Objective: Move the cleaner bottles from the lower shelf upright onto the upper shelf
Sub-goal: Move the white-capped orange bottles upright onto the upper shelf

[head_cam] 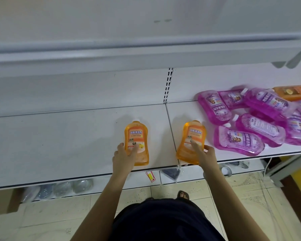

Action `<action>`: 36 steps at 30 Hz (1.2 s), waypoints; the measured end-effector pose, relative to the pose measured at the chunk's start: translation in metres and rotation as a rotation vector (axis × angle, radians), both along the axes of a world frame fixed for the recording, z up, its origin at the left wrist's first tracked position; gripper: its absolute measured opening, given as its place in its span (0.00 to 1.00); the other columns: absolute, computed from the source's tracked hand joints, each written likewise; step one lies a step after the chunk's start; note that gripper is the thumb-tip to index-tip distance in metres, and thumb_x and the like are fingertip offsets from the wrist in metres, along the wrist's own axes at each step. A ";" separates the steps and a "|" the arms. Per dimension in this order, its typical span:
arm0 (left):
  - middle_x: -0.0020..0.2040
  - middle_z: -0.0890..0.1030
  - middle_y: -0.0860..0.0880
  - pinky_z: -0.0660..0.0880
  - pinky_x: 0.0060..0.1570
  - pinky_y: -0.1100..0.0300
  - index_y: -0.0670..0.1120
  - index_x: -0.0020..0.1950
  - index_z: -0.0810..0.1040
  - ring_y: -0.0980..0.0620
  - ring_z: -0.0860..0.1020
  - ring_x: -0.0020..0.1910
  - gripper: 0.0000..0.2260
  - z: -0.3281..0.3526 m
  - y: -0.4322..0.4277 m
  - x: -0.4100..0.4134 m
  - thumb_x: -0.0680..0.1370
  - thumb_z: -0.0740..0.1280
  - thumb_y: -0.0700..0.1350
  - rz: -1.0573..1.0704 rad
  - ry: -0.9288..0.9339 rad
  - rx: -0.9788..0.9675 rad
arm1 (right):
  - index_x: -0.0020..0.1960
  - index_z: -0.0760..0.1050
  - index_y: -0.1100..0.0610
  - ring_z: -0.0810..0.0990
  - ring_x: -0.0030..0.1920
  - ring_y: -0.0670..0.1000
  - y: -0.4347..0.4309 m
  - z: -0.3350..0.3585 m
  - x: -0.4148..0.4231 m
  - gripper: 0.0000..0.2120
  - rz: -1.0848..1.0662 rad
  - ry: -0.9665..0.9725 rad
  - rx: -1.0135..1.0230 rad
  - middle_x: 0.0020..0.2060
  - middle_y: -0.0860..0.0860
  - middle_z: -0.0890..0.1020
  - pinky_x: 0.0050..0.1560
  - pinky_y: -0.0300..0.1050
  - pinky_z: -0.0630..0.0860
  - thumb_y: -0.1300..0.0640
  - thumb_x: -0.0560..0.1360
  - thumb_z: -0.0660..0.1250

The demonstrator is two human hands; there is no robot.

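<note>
Two bottles in hand, and a slippery lift ahead

Left to right along the lower shelf: its left half lies bare, then comes the first orange bottle, flat on its back with the cap pointing to the rear. The left hand is wrapped round its lower end, fingers over the label. Just across the seam between the shelf panels lies the second orange bottle, also flat, its base jutting a little past the front edge. The right hand grips it near the base, thumb on one side and fingers on top. Further right sits a heap of purple bottles, all lying crisscross, with another orange one at the far back.

The upper shelf looks to carry no bottles in the part visible, so I judge the job barely begun. Risks as I see them: each bottle is held at its bottom end only, so a full, smooth bottle could swing or slip once lifted. The upper shelf's front lip may catch a cap on the way up. A bottle stood carelessly could topple. Pulling from the heap later may send purple bottles sliding off the front edge
</note>
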State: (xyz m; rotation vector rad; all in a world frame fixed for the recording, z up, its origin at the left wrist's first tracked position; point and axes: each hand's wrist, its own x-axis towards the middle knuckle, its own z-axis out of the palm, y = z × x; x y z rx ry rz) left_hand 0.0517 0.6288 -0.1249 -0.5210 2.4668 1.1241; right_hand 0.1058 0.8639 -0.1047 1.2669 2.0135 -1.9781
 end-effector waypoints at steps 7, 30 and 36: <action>0.51 0.82 0.46 0.76 0.49 0.55 0.46 0.58 0.77 0.47 0.80 0.50 0.18 0.012 -0.010 -0.003 0.74 0.69 0.55 0.070 -0.191 0.386 | 0.61 0.69 0.64 0.79 0.51 0.59 0.011 0.005 0.003 0.25 0.149 -0.167 -0.043 0.53 0.59 0.79 0.52 0.55 0.78 0.55 0.70 0.73; 0.51 0.82 0.49 0.74 0.48 0.57 0.50 0.54 0.78 0.48 0.80 0.54 0.21 0.014 -0.052 0.089 0.62 0.75 0.47 0.243 0.191 0.841 | 0.57 0.75 0.57 0.81 0.51 0.53 -0.003 0.000 0.117 0.21 0.262 0.226 0.144 0.49 0.52 0.83 0.50 0.53 0.78 0.60 0.66 0.75; 0.50 0.83 0.53 0.74 0.53 0.54 0.52 0.52 0.79 0.51 0.80 0.54 0.22 0.047 -0.051 0.143 0.59 0.75 0.48 0.236 0.309 0.885 | 0.53 0.76 0.53 0.81 0.47 0.47 0.003 0.024 0.166 0.16 0.332 0.320 0.181 0.46 0.48 0.83 0.43 0.41 0.75 0.59 0.67 0.74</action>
